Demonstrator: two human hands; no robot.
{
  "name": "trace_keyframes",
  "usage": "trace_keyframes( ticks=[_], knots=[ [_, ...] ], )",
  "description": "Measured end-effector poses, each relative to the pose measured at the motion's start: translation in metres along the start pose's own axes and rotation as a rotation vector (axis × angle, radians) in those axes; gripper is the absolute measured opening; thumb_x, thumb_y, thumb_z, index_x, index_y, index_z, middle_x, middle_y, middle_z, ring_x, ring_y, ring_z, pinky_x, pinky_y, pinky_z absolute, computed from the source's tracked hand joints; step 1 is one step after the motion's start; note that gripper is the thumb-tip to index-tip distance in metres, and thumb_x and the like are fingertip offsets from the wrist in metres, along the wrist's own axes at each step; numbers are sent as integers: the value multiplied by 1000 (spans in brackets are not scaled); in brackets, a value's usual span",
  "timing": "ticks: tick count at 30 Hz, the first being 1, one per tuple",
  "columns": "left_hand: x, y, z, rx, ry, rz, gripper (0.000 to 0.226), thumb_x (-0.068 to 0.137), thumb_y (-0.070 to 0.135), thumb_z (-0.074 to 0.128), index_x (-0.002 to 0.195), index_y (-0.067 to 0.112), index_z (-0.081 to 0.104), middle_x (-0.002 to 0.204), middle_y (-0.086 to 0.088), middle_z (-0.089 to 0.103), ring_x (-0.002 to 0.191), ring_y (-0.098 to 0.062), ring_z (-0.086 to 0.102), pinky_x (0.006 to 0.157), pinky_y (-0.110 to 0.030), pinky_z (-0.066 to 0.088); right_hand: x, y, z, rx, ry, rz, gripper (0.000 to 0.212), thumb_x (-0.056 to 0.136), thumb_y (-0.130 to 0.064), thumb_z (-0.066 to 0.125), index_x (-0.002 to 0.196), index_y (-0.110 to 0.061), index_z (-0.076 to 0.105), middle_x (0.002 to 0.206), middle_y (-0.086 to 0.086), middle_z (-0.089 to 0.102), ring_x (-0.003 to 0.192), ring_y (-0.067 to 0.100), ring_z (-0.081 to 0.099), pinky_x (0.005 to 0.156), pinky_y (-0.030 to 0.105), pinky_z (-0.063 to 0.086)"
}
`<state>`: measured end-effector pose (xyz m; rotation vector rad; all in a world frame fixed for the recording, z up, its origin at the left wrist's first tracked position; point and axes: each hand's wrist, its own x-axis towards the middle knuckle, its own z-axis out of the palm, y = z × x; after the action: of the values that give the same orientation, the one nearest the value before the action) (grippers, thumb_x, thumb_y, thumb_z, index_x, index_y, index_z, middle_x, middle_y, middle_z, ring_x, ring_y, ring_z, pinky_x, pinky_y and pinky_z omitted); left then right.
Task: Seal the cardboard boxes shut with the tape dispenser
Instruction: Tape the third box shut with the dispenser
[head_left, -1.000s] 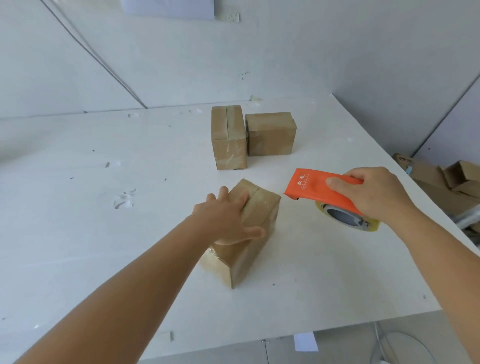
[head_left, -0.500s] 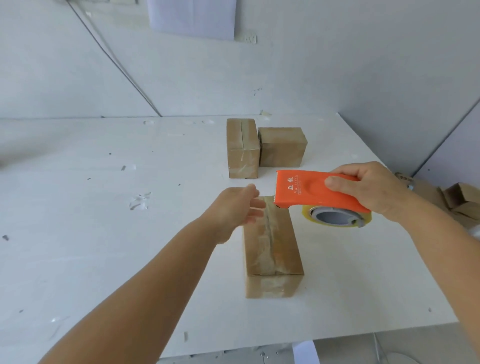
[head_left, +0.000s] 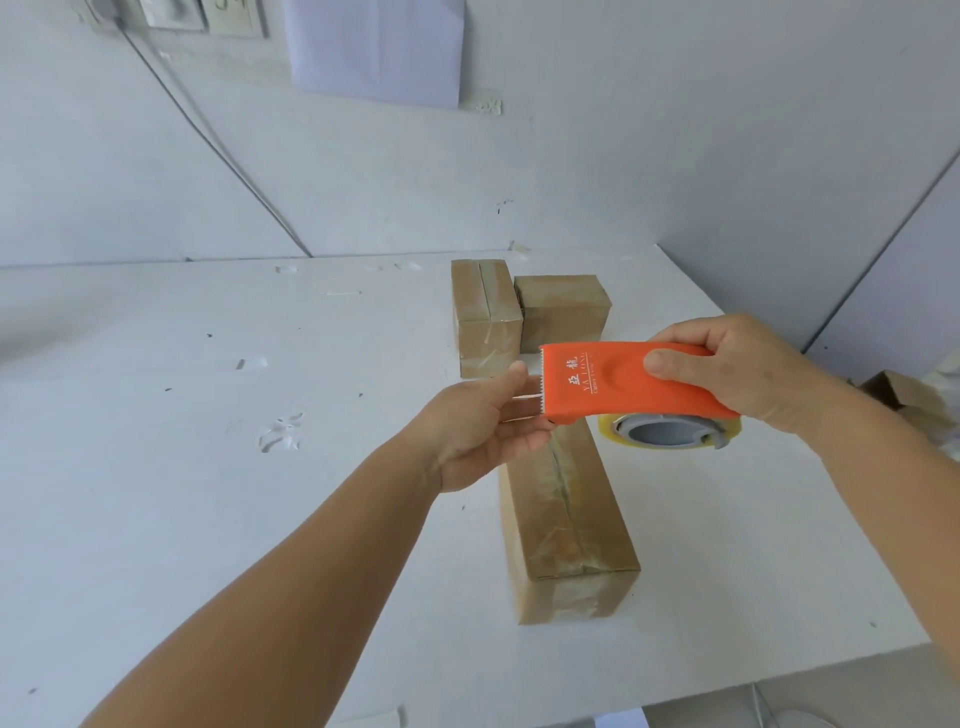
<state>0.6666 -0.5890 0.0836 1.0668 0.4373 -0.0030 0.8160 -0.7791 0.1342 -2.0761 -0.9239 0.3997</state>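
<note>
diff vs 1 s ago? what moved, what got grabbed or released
The left hand let go of the near brown cardboard box, which was tilted on an edge and now lies flat on the white table, then reached to the toothed end of the orange tape dispenser. The right hand kept its grip, bringing it over the box. The two far cardboard boxes stayed put.

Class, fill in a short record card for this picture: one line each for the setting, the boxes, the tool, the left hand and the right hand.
Setting: white table against a pale wall
Boxes: near box lies under the hands, shiny tape along its top seam; two far boxes stand side by side behind it
Tool: orange tape dispenser with a clear roll, held above the near box
Right hand: holds the dispenser, thumb on top
Left hand: fingertips at the dispenser's toothed edge; whether they pinch the tape end is unclear
</note>
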Motion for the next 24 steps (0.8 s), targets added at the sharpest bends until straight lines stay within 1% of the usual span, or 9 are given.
trace_keyframes(
  ticks=[2, 5, 7, 9, 12, 14, 17, 21, 24],
  knots=[
    [4, 2, -1, 22, -9, -10, 30, 98, 32, 47, 100, 8, 65, 86, -9, 72, 77, -18, 67, 66, -25, 57, 3, 0, -1, -6, -2, -9, 20, 71, -45, 70, 82, -29, 74, 80, -6, 74, 75, 16, 69, 70, 32, 53],
    [13, 2, 0, 44, 14, -14, 24, 95, 29, 55, 100, 9, 67, 88, -10, 71, 79, -19, 67, 63, -25, 56, 10, 4, -5, -32, -21, -20, 35, 63, -54, 66, 85, -27, 74, 82, -6, 74, 77, 16, 69, 69, 31, 54],
    [22, 3, 3, 59, 46, -10, 26, 94, 28, 56, 103, 6, 66, 91, -12, 71, 79, -20, 67, 62, -25, 56, 18, 10, -8, -39, -32, -18, 38, 62, -56, 67, 85, -27, 74, 81, -7, 73, 75, 15, 69, 64, 28, 52],
    [31, 3, 7, 81, 94, -8, 27, 94, 28, 57, 103, 4, 67, 88, -12, 71, 73, -18, 67, 61, -24, 55, 28, 18, -11, -32, -46, -16, 35, 64, -58, 74, 84, -29, 74, 81, -10, 73, 75, 12, 69, 64, 25, 50],
    [44, 4, 13, 102, 155, 2, 20, 90, 25, 63, 90, 6, 69, 77, -8, 72, 63, -14, 66, 64, -24, 56, 45, 24, -17, -44, -79, -35, 23, 71, -50, 76, 83, -31, 73, 81, -11, 73, 72, 6, 68, 60, 17, 49],
    [52, 5, 17, 146, 208, 21, 16, 89, 20, 64, 90, 5, 69, 82, -10, 72, 66, -15, 67, 65, -24, 57, 55, 27, -21, -49, -106, -52, 10, 79, -37, 72, 83, -27, 73, 76, -9, 71, 62, 1, 66, 49, 9, 45],
    [64, 3, 20, 204, 281, 45, 18, 93, 14, 56, 95, 2, 69, 91, -15, 72, 76, -21, 69, 68, -26, 57, 68, 35, -26, -77, -128, -75, 3, 81, -34, 71, 81, -30, 72, 76, -11, 71, 63, -1, 65, 51, 8, 44],
    [69, -1, 18, 153, 257, 22, 24, 93, 19, 55, 101, 0, 69, 90, -15, 72, 80, -22, 67, 75, -31, 55, 81, 44, -26, -68, -167, -83, 5, 81, -34, 72, 83, -30, 73, 79, -10, 72, 67, -1, 66, 52, 7, 45],
    [71, -5, 16, 158, 274, 24, 18, 90, 15, 62, 103, 3, 69, 92, -14, 73, 81, -19, 69, 72, -27, 56, 90, 47, -23, -80, -183, -81, 12, 81, -36, 71, 89, -27, 74, 86, -8, 73, 72, 1, 67, 55, 8, 46]
  ],
)
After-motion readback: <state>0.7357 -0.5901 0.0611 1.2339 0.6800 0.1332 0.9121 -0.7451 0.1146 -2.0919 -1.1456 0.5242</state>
